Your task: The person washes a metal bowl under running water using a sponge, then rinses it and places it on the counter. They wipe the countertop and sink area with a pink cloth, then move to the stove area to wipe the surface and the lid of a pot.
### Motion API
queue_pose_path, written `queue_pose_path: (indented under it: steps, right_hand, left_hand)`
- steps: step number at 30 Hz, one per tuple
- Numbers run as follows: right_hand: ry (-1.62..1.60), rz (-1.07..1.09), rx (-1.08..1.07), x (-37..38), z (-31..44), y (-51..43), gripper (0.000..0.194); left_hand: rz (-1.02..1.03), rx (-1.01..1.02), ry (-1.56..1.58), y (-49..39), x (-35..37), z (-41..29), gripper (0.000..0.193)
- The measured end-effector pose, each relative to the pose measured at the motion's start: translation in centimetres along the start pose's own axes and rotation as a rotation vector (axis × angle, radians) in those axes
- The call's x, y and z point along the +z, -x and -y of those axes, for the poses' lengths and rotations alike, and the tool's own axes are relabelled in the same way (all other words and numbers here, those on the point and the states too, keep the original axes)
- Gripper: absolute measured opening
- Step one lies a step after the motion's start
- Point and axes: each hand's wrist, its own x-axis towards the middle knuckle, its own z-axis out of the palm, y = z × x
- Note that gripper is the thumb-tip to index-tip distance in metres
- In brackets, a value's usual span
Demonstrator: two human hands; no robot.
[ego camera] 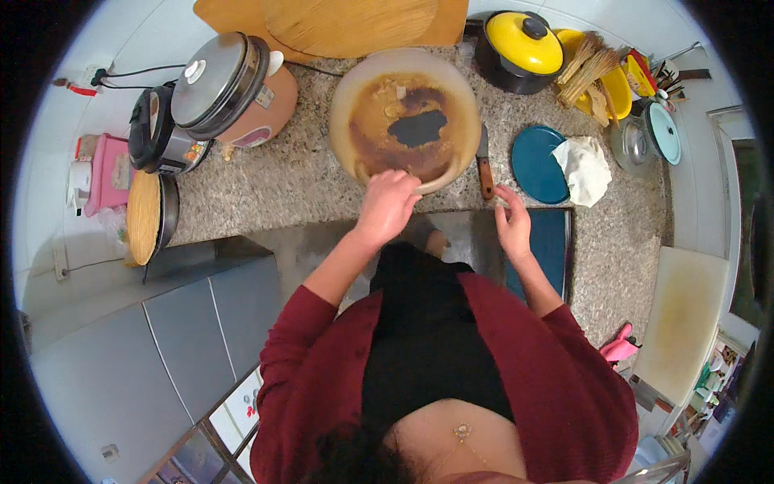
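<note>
A large, round, cream-coloured basin point(344, 121) lies on the counter before me, its inside stained brown around a dark patch. At its near rim, my left hand point(390, 202) has its fingers curled over the edge; the fingertips are partly hidden. To the right of the basin is a knife point(485, 178) with a wooden handle, its blade pointing away from me. My right hand point(513, 224) hovers by the end of that handle, fingers apart and holding nothing. Farther right, a white cloth point(585, 171) partly covers a dark teal plate point(538, 163).
An electric pot with a metal lid point(221, 78) and a black cooker point(160, 130) stand left. At the back are a wooden board point(351, 21) and a yellow-lidded black pot point(525, 45). A bundled straw brush point(589, 72) lies right. The granite counter's front edge point(242, 227) runs before me.
</note>
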Motion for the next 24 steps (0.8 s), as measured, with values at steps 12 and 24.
queue_pose_path:
  steps: [12,24]
  right_hand:
    - [0.371,0.108,-0.358,5.6,5.5,-9.6,0.077]
    - [0.628,0.359,-0.595,13.9,6.9,-14.2,0.088]
  left_hand:
    - [-0.259,0.136,0.072,-15.7,-18.1,-0.5,0.029]
    - [-0.121,0.161,0.282,-18.6,-20.0,-0.9,0.019]
